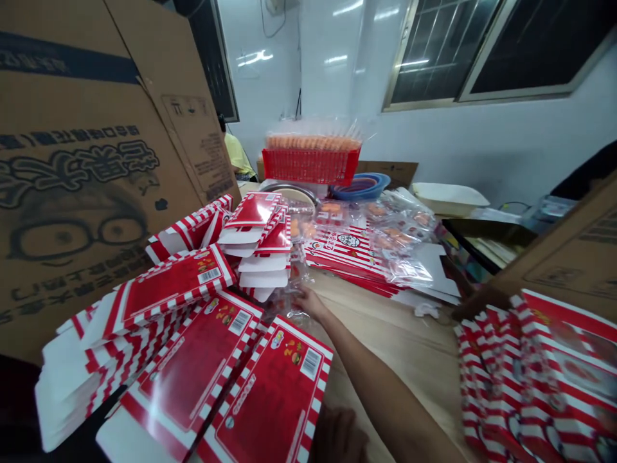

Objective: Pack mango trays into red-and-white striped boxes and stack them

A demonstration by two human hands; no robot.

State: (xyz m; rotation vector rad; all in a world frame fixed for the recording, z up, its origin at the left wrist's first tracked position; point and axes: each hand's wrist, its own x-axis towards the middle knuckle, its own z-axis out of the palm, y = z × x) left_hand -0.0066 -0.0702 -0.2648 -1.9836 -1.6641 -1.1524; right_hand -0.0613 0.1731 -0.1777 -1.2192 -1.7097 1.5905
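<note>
red-and-white striped flat boxes (260,392) fan across the near edge, long sides slanting toward the far wall, beside a large cardboard carton flap (81,173). the right hand (308,302) reaches forward, fingers narrowed onto a crumpled clear plastic bag (294,315), grip unclear, the bag's long axis hard to make out. the left hand (337,437) is blurred, cut off by the frame, its state impossible to tell.
</note>
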